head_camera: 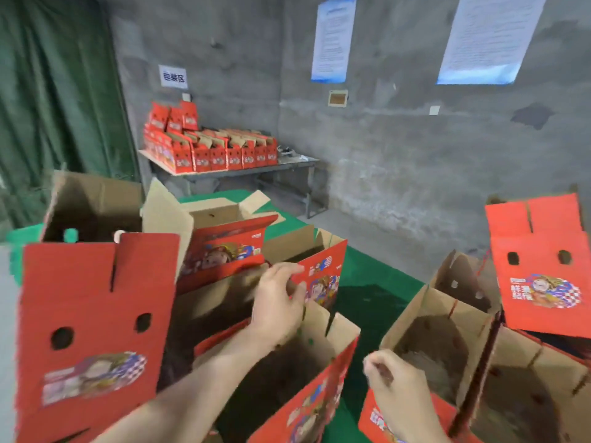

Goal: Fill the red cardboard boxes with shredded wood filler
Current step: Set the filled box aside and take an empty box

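Note:
Several open red cardboard boxes stand on a green table (367, 282) in front of me. My left hand (278, 302) reaches forward and grips the top edge of a red box panel (323, 276) in the middle. My right hand (393, 388) hovers low beside an open box (428, 340) at the right, fingers curled, pinching what looks like a few strands; blur hides the detail. Brown shredded wood filler (425, 362) lies inside that right box. The near middle box (303, 372) is open below my left forearm, its inside dark.
A tall red flap (92, 314) rises at the near left and another (540, 266) at the right. A far table (230, 171) against the concrete wall holds rows of red boxes. A green curtain (54, 100) hangs at the left. Bare floor lies beyond the green table.

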